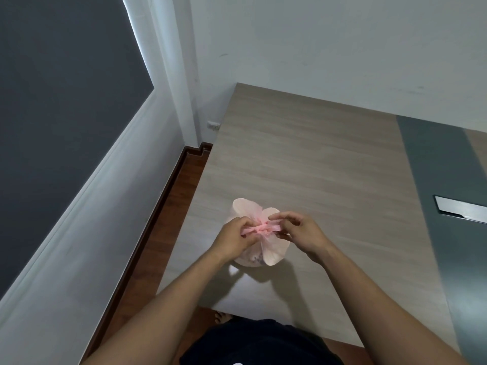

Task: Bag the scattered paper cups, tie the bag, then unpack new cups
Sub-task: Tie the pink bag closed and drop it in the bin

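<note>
A pale pink plastic bag (275,252) sits bulging on the wooden table (316,159) near its front left corner. Its mouth is gathered into a darker pink twisted knot at the top, between my hands. My left hand (234,237) pinches the left end of the twisted plastic. My right hand (297,230) pinches the right end with thumb and forefinger, other fingers spread. Faint shapes show through the bag's lower side; I cannot make out single cups. No loose cups are in view.
A grey strip (442,196) runs down the table's right side, with a metal cable flap (461,209) set in it. The table's left edge drops to a wooden floor (168,222) beside a white wall. A wall socket (213,126) sits low in the corner.
</note>
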{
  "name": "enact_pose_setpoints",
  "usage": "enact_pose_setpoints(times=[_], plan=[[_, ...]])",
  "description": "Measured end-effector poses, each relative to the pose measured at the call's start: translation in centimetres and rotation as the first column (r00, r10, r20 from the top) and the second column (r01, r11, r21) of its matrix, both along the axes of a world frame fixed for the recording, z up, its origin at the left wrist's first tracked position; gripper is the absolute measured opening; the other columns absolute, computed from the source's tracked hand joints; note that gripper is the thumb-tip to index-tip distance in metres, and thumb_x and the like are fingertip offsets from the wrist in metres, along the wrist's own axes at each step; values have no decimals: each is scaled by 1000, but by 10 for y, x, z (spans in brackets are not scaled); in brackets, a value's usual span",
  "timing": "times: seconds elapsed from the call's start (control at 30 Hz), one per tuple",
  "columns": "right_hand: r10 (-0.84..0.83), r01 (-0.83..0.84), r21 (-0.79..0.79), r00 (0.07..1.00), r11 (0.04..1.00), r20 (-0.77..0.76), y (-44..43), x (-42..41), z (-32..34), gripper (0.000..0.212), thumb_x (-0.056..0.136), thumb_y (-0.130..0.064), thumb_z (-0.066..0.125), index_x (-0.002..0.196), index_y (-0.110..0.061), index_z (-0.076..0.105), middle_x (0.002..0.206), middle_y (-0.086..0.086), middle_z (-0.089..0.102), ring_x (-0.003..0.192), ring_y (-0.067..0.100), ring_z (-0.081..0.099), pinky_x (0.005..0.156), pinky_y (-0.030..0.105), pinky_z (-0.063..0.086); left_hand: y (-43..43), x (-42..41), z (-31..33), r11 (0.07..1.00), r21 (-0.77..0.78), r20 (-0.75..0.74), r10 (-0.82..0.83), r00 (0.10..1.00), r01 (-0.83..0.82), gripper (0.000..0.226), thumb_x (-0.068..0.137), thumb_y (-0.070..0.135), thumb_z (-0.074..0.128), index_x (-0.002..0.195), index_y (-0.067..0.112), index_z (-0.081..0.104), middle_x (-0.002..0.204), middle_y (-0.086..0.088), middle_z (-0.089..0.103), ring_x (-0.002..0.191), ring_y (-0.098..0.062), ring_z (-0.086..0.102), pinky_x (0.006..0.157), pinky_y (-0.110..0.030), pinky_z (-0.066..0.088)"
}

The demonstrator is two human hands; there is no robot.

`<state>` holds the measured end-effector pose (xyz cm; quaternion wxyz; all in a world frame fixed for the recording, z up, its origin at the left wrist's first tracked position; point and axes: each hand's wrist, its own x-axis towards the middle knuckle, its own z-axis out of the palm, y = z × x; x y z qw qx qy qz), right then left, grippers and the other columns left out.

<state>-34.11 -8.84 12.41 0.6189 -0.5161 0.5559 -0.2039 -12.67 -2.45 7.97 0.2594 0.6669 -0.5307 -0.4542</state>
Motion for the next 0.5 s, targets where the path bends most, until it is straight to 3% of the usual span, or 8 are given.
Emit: enact_pose_setpoints(times=[0.1,0.27,0.4,0.5], plan=[[-1,1,39,1000,999,10,1,0,1,40,105,5,49,100,-7,86,104,9,86,96,15,79,91,29,64,0,-2,-1,999,-39,37,29,999,-27,20,96,33,84,115,27,84,113,12,82,106,-8,75,96,-33,62],[-15,20,90,998,996,-54,2,-9,-8,30,103,-11,58,97,1,85,99,9,85,95,19,76,97,38,64,2,0,-1,995,-82,35,54,998,-51,21,95,34,85,115,26,86,115,11,82,107,-8,74,95,-29,60],[147,-146,17,981,989,-129,17,-14,-8,23,98,-40,79,112,-23,85,102,-1,85,96,15,79,84,31,63,3,-1,1,994,-108,-5,31,1000,-31,21,96,39,84,115,30,86,114,14,81,105,-2,73,92,-25,60],[145,-166,-96,969,981,-200,25,-16,-12,27,95,-49,81,106,-25,85,98,8,82,85,19,75,84,45,64,4,-9,5,995,-100,-21,2,1000,-4,20,97,39,82,113,27,86,110,13,82,100,1,72,89,-23,58]])
